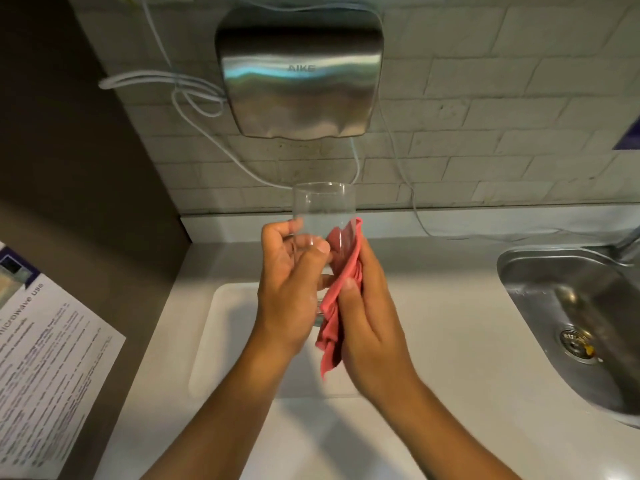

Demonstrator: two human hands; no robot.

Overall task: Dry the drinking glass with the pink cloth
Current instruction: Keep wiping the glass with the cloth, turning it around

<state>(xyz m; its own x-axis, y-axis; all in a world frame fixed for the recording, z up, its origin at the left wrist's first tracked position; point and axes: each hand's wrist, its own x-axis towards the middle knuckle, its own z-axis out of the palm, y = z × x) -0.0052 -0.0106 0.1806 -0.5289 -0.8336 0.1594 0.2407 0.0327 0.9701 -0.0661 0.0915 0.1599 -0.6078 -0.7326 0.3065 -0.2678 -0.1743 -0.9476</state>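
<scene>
Left hand (pixel 291 275) fingers curl around the glass (pixel 323 216), upright. Right hand (pixel 363 306) fingers press the cloth (pixel 341 271) against its side. Recommend rotating the glass under steady cloth pressure.

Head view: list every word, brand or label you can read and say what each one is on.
"AIKE": on the front of the steel hand dryer on the tiled wall.
"microwave use": heading on the printed notice at left; its first letters are cut off.
Body text of the notice: too small and blurred to read.
Lettering on the sink drain: unreadable.
</scene>
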